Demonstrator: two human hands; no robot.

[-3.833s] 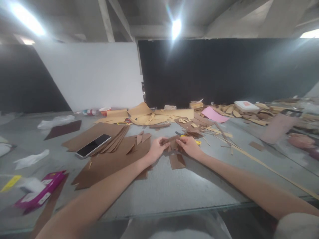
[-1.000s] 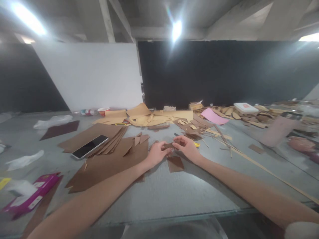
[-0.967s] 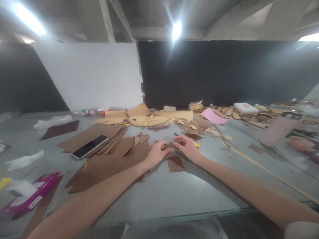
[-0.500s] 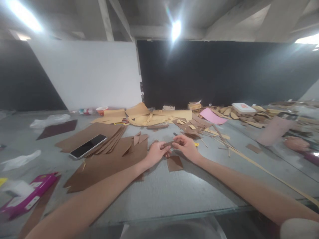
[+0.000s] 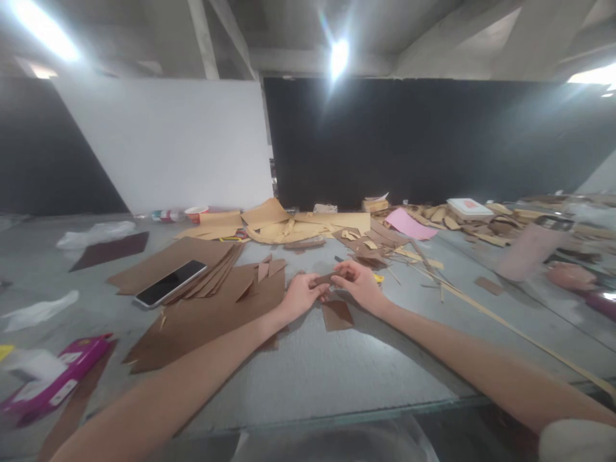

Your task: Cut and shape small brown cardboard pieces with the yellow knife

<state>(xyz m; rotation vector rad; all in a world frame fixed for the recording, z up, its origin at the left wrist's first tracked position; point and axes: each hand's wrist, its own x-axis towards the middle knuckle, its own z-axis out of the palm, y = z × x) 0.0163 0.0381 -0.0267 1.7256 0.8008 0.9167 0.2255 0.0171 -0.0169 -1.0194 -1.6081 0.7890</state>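
In the head view, my left hand [image 5: 303, 296] and my right hand [image 5: 360, 286] meet over the table. Between them they pinch a small brown strip [image 5: 326, 279], which looks like leather or card. A dark, thin tip [image 5: 339, 259] shows just beyond my right fingers, and a bit of yellow [image 5: 378, 278] peeks out behind that hand. Whether these belong to one tool, and whether I hold it, I cannot tell. Just below my hands lies a brown square piece [image 5: 337, 316]. Large brown sheets [image 5: 202, 327] spread out left of my left hand.
A phone [image 5: 171, 283] rests on the brown sheets. At the left is a purple packet [image 5: 60, 378]. Tan offcuts [image 5: 332, 222] and a pink sheet [image 5: 410, 224] lie at the back. On the right, another person's hand [image 5: 572, 276] is beside a pinkish bottle [image 5: 532, 251].
My hands stay in nearly the same place, and slightly more of the brown strip shows between them. At the right, the other person's hand has shifted a little.
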